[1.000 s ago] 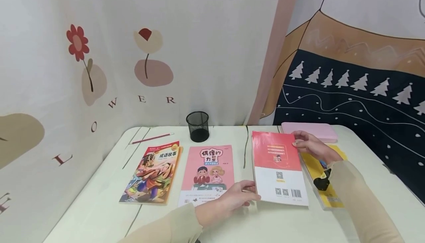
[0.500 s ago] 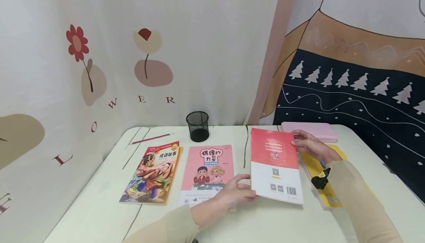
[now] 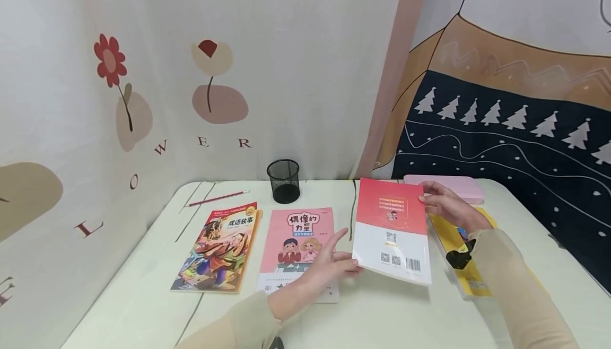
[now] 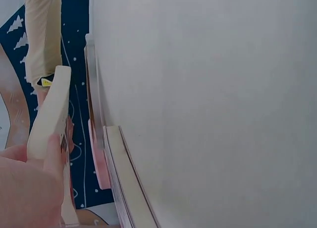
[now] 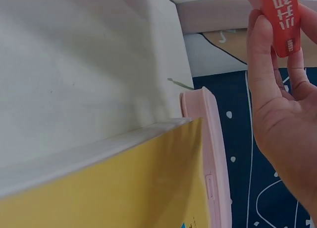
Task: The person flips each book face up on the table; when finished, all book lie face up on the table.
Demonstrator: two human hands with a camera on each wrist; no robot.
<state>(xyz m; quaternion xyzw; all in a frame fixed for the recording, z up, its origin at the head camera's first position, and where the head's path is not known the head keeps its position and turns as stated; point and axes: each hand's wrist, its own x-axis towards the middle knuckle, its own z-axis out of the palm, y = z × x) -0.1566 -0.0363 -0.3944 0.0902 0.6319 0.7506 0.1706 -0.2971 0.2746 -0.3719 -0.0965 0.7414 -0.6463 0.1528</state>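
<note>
A red-and-white book [image 3: 393, 232] is held up over the table, tilted, its back cover with QR codes and a barcode facing the head camera. My left hand [image 3: 320, 269] pinches its lower left corner, one finger sticking out. Near its upper right corner, my right hand [image 3: 451, 206] grips the edge. The right wrist view shows the book's red spine [image 5: 282, 25] between thumb and fingers. Beneath and beside the left hand lies a pink book [image 3: 300, 237], partly covered by that hand. Under the right forearm is a yellow book [image 3: 441, 232], partly hidden.
Left on the table [image 3: 138, 296] lies a colourful illustrated book [image 3: 217, 248]. A red pencil [image 3: 219, 198] rests behind it. A black mesh pen cup [image 3: 284, 182] stands at the back. A pink flat case [image 3: 463, 187] sits at the back right, close to the curtain.
Both hands have raised the red-and-white book and shifted it slightly left, away from the yellow book. A finger of the left hand has straightened upward. The other books have stayed put.
</note>
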